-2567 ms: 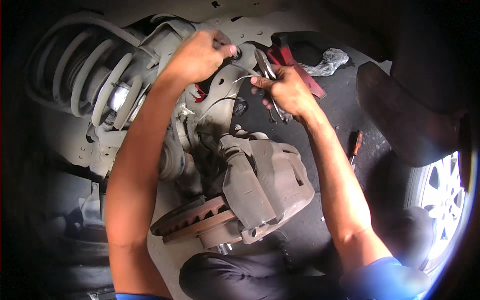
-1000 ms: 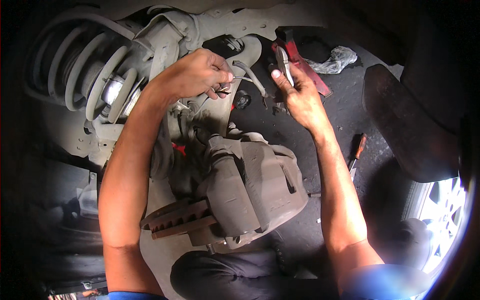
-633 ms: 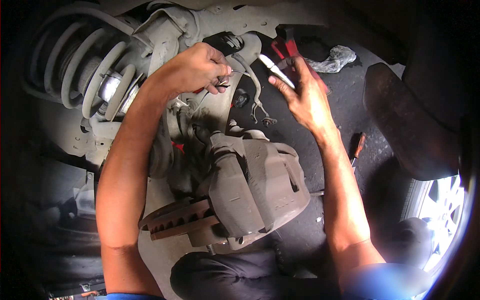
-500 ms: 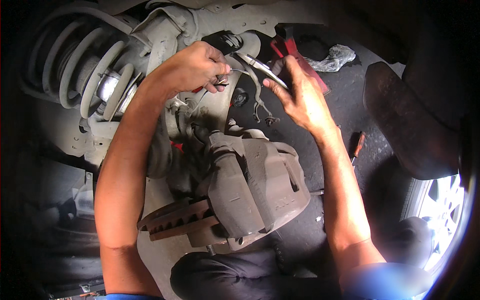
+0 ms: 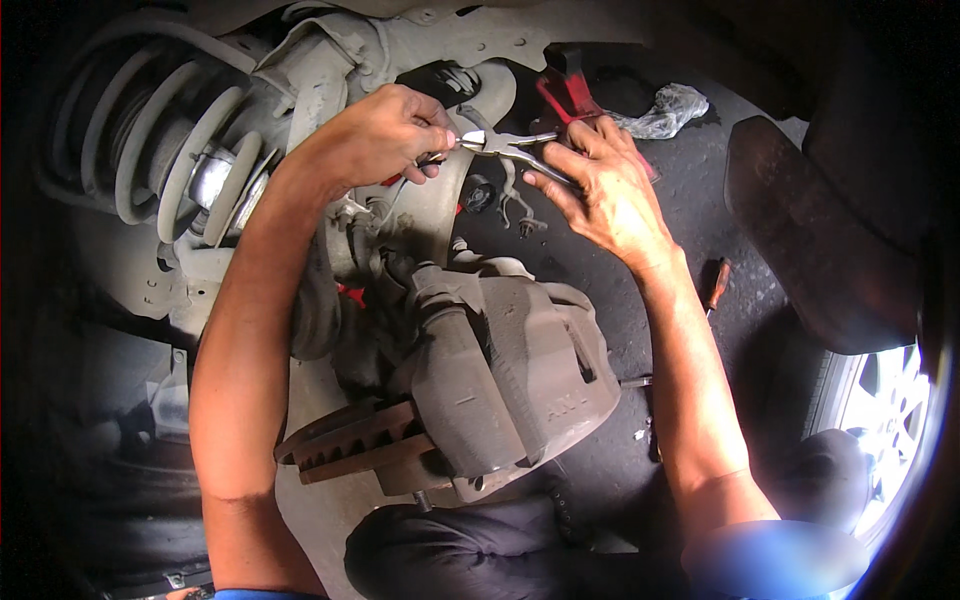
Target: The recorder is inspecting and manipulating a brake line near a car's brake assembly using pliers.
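Hanging below both your hands, the grey brake caliper [image 5: 520,380] is the biggest thing in front of you, with the edge of the brake disc [image 5: 350,440] sticking out to its lower left. Up and to the left of your left hand sits the coil spring [image 5: 150,150], wound round its strut. A car wheel [image 5: 890,400] shows well off to the right of your right forearm, at the picture's edge. Past your right hand's fingertips lies a red tool [image 5: 570,95], and a crumpled plastic bag [image 5: 665,108] rests just beyond it on the dark floor. A small screwdriver with an orange handle [image 5: 716,285] lies close beside your right wrist. Your left hand [image 5: 385,135] is curled, its fingertips pinched together on something small that you cannot make out, right at the nose of the pliers. Your right hand [image 5: 600,190] is wrapped loosely around the handles of the pliers [image 5: 505,145], fingers extended along them, and the pliers bridge the gap between your two hands.
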A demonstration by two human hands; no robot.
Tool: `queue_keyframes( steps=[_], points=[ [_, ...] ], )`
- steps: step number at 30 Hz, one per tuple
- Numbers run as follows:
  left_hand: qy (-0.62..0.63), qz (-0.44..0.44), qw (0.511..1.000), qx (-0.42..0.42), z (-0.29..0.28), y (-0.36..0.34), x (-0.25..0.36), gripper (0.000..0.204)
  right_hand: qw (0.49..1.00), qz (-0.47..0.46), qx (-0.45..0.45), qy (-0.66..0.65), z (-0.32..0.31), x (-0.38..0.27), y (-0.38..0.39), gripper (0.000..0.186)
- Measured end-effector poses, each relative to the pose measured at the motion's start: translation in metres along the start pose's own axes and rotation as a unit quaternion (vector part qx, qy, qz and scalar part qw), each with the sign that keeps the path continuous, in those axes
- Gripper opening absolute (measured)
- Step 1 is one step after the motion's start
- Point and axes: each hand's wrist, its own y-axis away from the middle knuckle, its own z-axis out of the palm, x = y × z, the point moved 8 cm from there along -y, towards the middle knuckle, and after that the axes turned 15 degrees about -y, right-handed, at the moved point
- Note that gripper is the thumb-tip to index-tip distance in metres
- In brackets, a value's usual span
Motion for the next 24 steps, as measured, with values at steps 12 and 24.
queue_keyframes(
  steps=[12, 24],
  points=[
    [0.004, -0.036, 0.999, -0.002, 0.000, -0.003, -0.012, 0.031, 0.998, 0.016, -0.043, -0.052, -0.003, 0.002, -0.017, 0.024],
    [-0.048, -0.043, 0.998, -0.010, -0.001, -0.010, 0.001, 0.035, 0.915, 0.137, -0.369, 0.090, -0.002, -0.032, -0.108, 0.035]
  ],
)
